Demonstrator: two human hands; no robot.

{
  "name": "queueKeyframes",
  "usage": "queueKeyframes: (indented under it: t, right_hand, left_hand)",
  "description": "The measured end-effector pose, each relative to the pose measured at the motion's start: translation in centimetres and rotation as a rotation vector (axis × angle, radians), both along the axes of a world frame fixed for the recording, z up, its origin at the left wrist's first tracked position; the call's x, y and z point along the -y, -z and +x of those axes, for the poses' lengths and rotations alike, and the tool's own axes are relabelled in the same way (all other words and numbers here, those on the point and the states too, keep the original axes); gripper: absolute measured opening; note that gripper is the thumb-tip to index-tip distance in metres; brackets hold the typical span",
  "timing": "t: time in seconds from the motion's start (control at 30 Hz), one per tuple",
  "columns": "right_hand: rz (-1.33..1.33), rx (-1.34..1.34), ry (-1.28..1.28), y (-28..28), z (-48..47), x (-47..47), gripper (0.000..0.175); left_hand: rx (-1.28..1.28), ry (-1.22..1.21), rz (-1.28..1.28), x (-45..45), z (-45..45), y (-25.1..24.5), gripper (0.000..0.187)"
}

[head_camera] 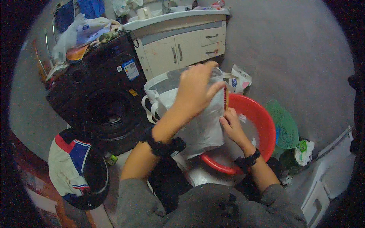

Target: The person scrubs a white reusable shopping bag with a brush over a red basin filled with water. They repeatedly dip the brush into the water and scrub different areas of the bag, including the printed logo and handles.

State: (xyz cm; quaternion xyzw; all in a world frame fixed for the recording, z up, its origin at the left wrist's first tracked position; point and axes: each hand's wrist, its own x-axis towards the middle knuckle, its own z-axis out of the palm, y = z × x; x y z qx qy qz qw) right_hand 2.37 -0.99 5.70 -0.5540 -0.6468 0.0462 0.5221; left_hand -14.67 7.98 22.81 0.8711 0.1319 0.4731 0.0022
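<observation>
A large whitish fabric bag point(204, 128) with pale handles stands upright before me, partly over a red plastic basin point(266, 122). My left hand point(196, 85) lies across the bag's upper part, its thumb near the right edge; whether it grips the bag cannot be made out. My right hand point(235, 126) is closed on the lower end of a brush point(226, 98) with a yellowish back and reddish bristles, upright along the bag's right side. Light-coloured water appears to lie in the basin.
A black front-loading washing machine point(85, 88) stands left, cloths and bags piled on top. A bucket holds a white, red and blue garment point(62, 165). Behind is a sink cabinet point(188, 47). At right are a green mesh basket point(282, 125) and a grey-white plastic object point(322, 173).
</observation>
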Motion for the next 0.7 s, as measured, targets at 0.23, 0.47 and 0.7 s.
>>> queueKeyframes:
  t: [0.23, 0.47, 0.7]
  right_hand:
    - [0.027, 0.014, 0.015, 0.5, 1.1, -0.3, 0.014]
    - [0.026, -0.019, 0.032, 0.7, 2.2, -1.0, 0.015]
    - [0.045, 0.091, 0.119, 1.3, 4.3, -2.9, 0.015]
  left_hand:
    - [0.091, -0.121, -0.352, -7.6, -11.2, -0.9, 0.057]
    - [-0.371, -0.084, -0.262, -12.0, -12.7, 3.0, 0.024]
    - [-0.405, 0.071, -0.526, -8.1, -14.0, 1.2, 0.012]
